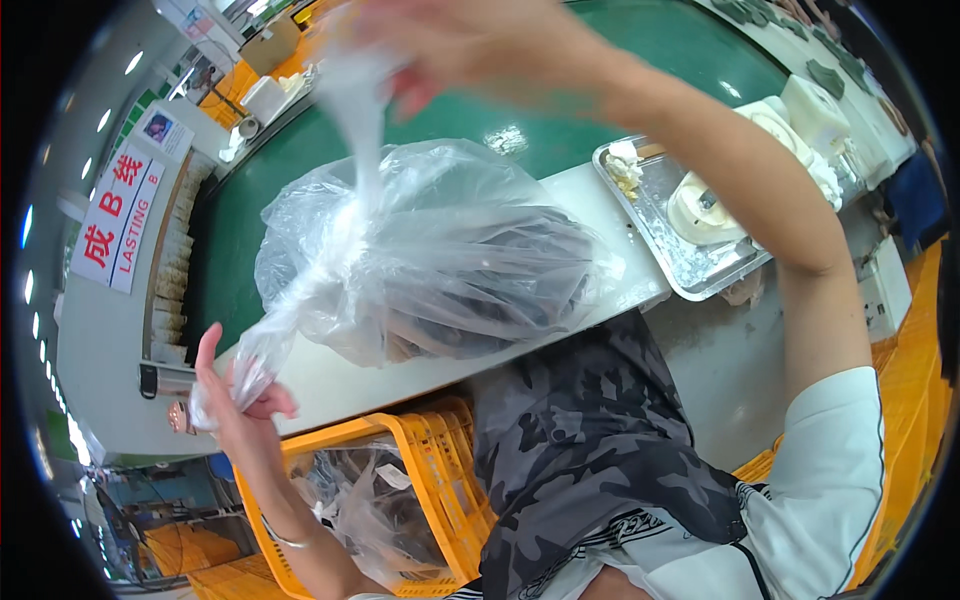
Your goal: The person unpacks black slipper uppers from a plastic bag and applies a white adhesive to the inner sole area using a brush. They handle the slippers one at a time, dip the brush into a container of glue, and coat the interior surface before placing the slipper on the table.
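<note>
A large clear plastic bag point(440, 260) lies on the white work surface in front of me, with dark things inside that I cannot make out through the film. Its neck is drawn into two twisted ends. My left hand point(248, 400) grips one end at the lower left, the forefinger sticking up. Raised at the top middle, my right hand point(450, 50) pulls the other end taut upward. Motion blurs the right hand, but its fingers are closed around the stretched plastic.
Below the left side of the surface stands a yellow crate point(420, 490) with more dark, bagged things. A metal tray point(690, 285) with whitish parts sits at the right. Beyond the bag runs a green conveyor belt point(600, 90). A white sign point(120, 215) stands at the far left.
</note>
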Demonstrator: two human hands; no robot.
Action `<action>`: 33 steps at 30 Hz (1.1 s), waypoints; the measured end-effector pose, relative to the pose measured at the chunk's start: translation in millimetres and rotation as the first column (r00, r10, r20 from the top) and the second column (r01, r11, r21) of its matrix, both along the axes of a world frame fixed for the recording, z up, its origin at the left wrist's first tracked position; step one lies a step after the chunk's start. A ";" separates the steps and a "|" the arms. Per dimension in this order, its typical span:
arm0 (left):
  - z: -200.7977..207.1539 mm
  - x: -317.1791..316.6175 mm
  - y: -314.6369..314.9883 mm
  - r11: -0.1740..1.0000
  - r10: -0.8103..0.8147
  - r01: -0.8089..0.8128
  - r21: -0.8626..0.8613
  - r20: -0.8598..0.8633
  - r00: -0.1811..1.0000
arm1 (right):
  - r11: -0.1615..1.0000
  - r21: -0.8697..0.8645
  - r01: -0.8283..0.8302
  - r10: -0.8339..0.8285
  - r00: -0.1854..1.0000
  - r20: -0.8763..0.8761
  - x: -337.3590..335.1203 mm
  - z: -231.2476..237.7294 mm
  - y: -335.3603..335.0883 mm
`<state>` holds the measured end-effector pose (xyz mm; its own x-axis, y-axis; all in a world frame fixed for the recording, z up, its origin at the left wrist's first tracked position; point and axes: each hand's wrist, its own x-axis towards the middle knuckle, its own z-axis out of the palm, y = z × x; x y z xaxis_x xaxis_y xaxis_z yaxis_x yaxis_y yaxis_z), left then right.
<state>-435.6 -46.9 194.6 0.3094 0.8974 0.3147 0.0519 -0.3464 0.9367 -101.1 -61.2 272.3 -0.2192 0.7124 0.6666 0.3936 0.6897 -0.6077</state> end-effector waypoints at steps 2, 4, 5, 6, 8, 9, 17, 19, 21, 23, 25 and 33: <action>-3.6 35.7 -9.3 0.994 -0.109 0.109 0.025 0.005 0.994 | 0.901 0.038 -0.432 0.430 0.882 -0.193 -49.0 -3.6 -9.3; -11.5 69.6 -6.6 0.992 -0.107 0.114 0.051 -0.128 0.986 | 0.952 0.297 -0.079 -0.024 0.945 0.326 -104.2 -3.8 -41.2; 2.6 67.5 -23.6 0.998 0.055 -0.045 0.046 -0.259 0.964 | 0.894 0.448 0.022 -0.215 0.897 0.386 -143.5 -3.5 -53.3; 1.9 73.9 -26.6 0.987 0.158 -0.156 0.033 -0.358 0.920 | 0.885 0.454 0.101 -0.264 0.913 0.312 -159.4 -14.2 -55.5; -24.7 60.3 -5.4 0.982 0.165 -0.163 -0.094 0.012 0.986 | 0.905 0.423 0.037 -0.157 0.955 0.251 -157.5 -22.5 -52.3; -32.3 46.0 -2.1 0.985 0.046 -0.005 -0.170 0.237 0.970 | 0.913 0.389 -0.122 0.017 0.964 0.264 -139.3 -22.7 -43.7; -121.5 -27.3 -8.3 0.838 0.292 0.214 -0.502 0.744 0.601 | 0.985 0.160 -0.058 -0.006 0.929 0.369 -46.8 -150.4 -38.8; -132.8 -26.5 -15.9 0.841 0.385 0.081 -0.534 0.697 0.605 | 0.987 0.057 -0.151 0.106 0.875 0.472 -69.9 -186.8 -71.2; -137.4 -21.3 -21.7 0.879 0.441 -0.269 -0.394 0.459 0.771 | 0.989 0.076 -0.129 0.073 0.860 0.506 -84.1 -208.3 -86.9; -151.1 -33.1 -26.4 0.843 0.524 -0.496 0.210 -0.109 0.845 | 0.991 0.071 -0.117 0.064 0.858 0.510 -88.3 -219.2 -96.0; -149.7 -32.4 -28.3 0.760 0.599 -0.294 0.579 -0.450 0.662 | 0.992 0.055 -0.116 0.075 0.869 0.489 -87.9 -221.7 -100.3; -137.2 -12.3 -32.2 0.818 0.575 -0.486 0.308 -0.405 0.711 | 0.984 -0.130 -0.124 0.157 0.947 0.281 -77.8 -247.6 -105.4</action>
